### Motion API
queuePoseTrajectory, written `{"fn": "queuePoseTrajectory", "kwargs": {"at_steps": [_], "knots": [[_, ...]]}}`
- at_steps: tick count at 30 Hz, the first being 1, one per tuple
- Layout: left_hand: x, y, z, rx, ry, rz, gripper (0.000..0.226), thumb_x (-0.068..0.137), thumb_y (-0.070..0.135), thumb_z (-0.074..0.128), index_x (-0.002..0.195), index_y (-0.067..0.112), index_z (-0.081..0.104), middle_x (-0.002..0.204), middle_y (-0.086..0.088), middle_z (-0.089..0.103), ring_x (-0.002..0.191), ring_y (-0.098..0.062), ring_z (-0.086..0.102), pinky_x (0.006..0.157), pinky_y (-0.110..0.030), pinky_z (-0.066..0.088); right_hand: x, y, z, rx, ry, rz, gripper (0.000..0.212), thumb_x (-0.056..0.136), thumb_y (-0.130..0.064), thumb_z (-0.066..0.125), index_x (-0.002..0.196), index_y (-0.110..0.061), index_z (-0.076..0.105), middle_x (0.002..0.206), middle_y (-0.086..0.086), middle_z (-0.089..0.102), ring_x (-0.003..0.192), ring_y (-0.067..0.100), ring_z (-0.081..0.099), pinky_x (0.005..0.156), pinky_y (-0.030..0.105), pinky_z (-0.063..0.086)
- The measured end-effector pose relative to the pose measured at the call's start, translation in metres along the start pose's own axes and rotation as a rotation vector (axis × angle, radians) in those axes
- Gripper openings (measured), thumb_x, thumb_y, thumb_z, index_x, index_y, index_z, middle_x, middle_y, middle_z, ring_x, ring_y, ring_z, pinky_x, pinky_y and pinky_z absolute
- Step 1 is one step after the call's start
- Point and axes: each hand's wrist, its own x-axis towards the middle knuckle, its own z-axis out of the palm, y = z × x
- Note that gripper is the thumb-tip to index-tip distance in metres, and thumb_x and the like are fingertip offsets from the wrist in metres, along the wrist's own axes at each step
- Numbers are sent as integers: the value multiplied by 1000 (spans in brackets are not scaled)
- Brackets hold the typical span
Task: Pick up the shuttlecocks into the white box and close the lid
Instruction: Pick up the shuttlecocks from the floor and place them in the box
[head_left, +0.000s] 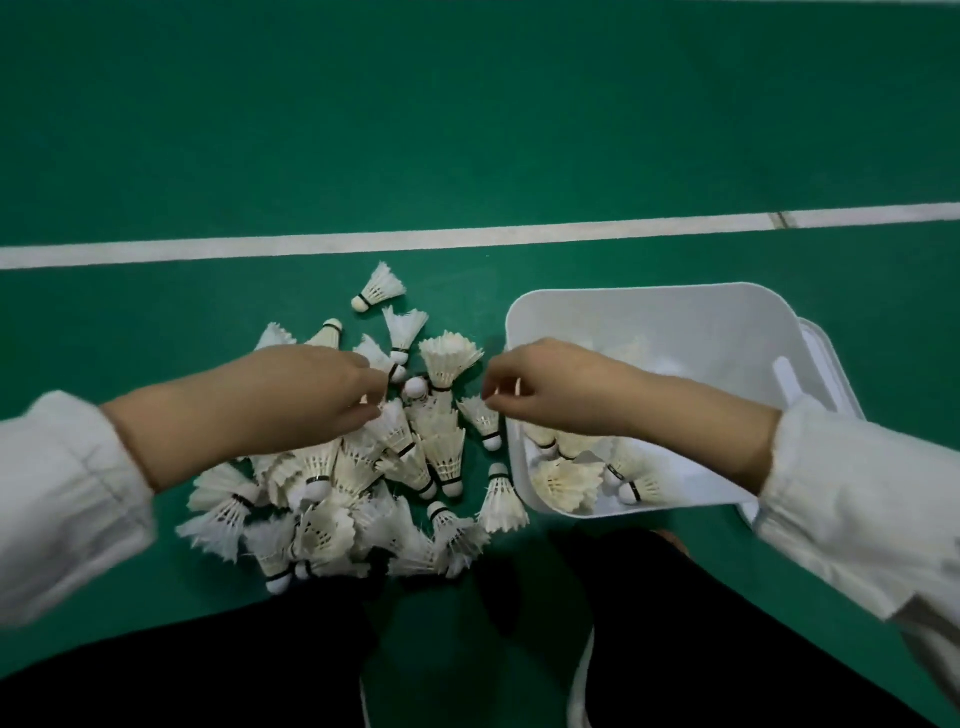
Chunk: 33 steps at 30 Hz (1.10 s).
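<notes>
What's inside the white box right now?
A few shuttlecocks lie at the near end of the white box. The right hand and its sleeve cover part of the inside, so more may be hidden.

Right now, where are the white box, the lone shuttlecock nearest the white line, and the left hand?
white box (649, 306): head view, on the bare far wall inside the rim.
lone shuttlecock (382, 287): head view, on its feather skirt.
left hand (306, 395): head view, on the back of the hand.

Shuttlecock pile (363, 483) on floor (467, 130), just left of box (649, 312). Several shuttlecocks inside box (566, 480). Lid (831, 364) behind box's right side; court line (363, 241) beyond box.
</notes>
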Motion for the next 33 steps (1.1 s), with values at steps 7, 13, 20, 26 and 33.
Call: {"fn": "queuePoseTrajectory", "kwargs": {"at_steps": [7, 13, 20, 26, 33], "knots": [[-20, -20, 84, -289, -68, -227, 20, 95, 36, 39, 100, 24, 55, 100, 7, 59, 82, -11, 56, 73, -30, 50, 79, -22, 68, -57, -157, -30, 23, 90, -17, 49, 107, -9, 62, 110, 11, 63, 99, 25, 58, 83, 34, 48], [-18, -37, 127, -402, -40, -332, 23, 95, 33, 39, 104, 21, 56, 101, 1, 58, 84, -18, 54, 73, -33, 48, 130, -26, 116, 63, -96, 55, 36, 90, -14, 47, 125, -11, 53, 133, 6, 49, 118, 24, 49, 97, 34, 41], [-10, -59, 141, -502, 97, -374, 24, 95, 29, 41, 106, 15, 57, 106, -1, 58, 87, -17, 56, 80, -35, 50, 154, -27, 129, 42, -253, 120, 52, 88, -17, 57, 136, -10, 39, 137, 11, 42, 124, 26, 44, 101, 34, 36], [14, -80, 148, -584, 296, -517, 46, 94, 36, 45, 133, 11, 38, 129, -9, 51, 99, -24, 59, 82, -40, 50, 145, -28, 136, -8, -141, 157, 15, 90, -22, 52, 96, -11, 60, 101, 6, 50, 97, 28, 55, 77, 32, 41], [27, -70, 157, -826, 170, -533, 38, 84, 34, 65, 113, 13, 53, 92, -3, 62, 71, -12, 53, 60, -26, 40, 119, -39, 116, 166, 52, 126, 16, 90, -23, 54, 92, -9, 61, 93, 8, 65, 85, 23, 60, 75, 39, 51]]}}
